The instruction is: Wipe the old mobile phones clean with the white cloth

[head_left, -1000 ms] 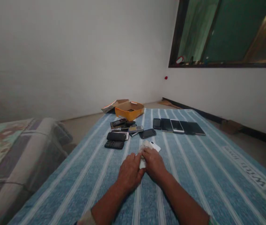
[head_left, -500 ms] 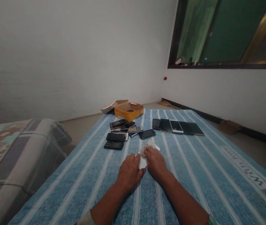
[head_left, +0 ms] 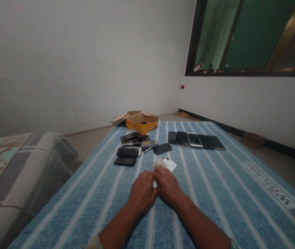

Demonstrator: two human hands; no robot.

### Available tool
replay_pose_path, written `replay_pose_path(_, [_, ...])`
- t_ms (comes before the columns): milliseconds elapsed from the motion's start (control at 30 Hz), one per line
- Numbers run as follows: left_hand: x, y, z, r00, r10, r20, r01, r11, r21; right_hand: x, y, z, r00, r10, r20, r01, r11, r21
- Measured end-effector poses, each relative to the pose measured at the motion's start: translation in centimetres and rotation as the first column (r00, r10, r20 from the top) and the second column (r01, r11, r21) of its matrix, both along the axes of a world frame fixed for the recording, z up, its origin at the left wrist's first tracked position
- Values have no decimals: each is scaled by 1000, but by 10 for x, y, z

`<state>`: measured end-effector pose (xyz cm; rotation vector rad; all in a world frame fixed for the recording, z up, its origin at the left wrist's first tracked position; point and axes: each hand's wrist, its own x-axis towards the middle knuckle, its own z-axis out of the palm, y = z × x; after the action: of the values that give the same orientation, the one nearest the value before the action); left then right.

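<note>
As the left hand (head_left: pixel 142 192) and right hand (head_left: pixel 167 185) closed narrowly around a crumpled white cloth (head_left: pixel 158 164), it pressed against a white smartphone (head_left: pixel 171 164) at lower centre. Dark phones (head_left: pixel 162 148) lay just above.

Blue-striped mattress (head_left: pixel 222 211) carries orange cardboard box (head_left: pixel 142 123) at far end, keypad phones (head_left: pixel 125 161) nearer, smartphones (head_left: pixel 194 140) right of it.

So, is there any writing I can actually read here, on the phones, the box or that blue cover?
"With love": lettering on the blue striped cover, upside down from this view.
Keypad phone: key markings too small to read.
Orange box: no legible text; any markings are too small.
</note>
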<state>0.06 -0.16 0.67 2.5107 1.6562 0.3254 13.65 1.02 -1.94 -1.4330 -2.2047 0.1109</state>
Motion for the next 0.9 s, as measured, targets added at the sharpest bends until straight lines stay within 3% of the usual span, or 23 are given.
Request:
replay_pose_path(100, [0,0,1,1000,-4,3,4,1000,6,0,0,2,1000,-1,-2,1,1000,9])
replay_pose_path(267, [-1,-2,3,1000,-16,-17,16,1000,8,6,4,3,991,-130,6,130,991,-14])
replay_pose_path(500, [0,-2,2,1000,-2,-4,2,1000,7,2,-1,6,997,-79,9,79,997,11])
replay_pose_path(700, [-1,-3,5,1000,1,-29,-1,1000,3,5,3,3,986,-167,15,167,986,9])
replay_pose_path(900, [1,-2,4,1000,-3,-22,3,1000,-7,0,-2,2,999,-43,14,42,999,14])
